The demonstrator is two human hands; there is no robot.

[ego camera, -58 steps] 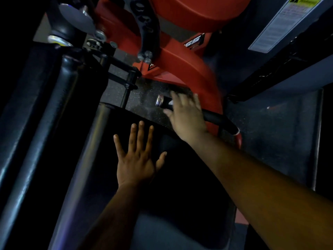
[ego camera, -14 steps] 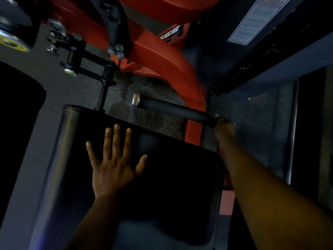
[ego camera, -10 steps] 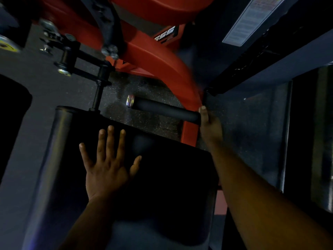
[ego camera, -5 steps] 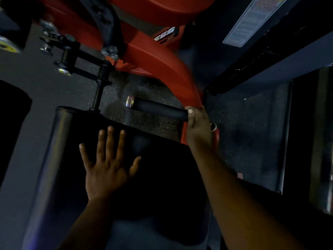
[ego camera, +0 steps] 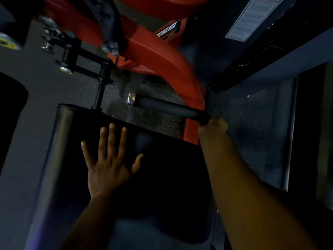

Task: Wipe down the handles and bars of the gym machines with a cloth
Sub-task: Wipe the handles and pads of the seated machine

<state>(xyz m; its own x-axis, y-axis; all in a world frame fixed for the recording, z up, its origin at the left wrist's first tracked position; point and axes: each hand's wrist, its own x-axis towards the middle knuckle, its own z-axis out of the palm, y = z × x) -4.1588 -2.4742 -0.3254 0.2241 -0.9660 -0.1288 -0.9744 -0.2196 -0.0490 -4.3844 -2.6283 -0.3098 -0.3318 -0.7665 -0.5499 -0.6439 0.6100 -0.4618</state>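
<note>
Our left hand [ego camera: 108, 165] lies flat, fingers spread, on the black pad [ego camera: 162, 177] at lower centre. Our right hand [ego camera: 213, 127] wraps the handle [ego camera: 162, 106]'s near end, right of centre.

2 bare forearms, no sleeves visible; hands: left hand [ego camera: 108, 165], right hand [ego camera: 214, 126], ungloved.

Open speckled floor [ego camera: 144, 87] lying between black handle [ego camera: 162, 106] and seat pad [ego camera: 153, 177], red frame [ego camera: 167, 65] crowding above, adjustment post [ego camera: 100, 92] standing left, right hand [ego camera: 213, 128] seemingly blocking the handle's inner end.
</note>
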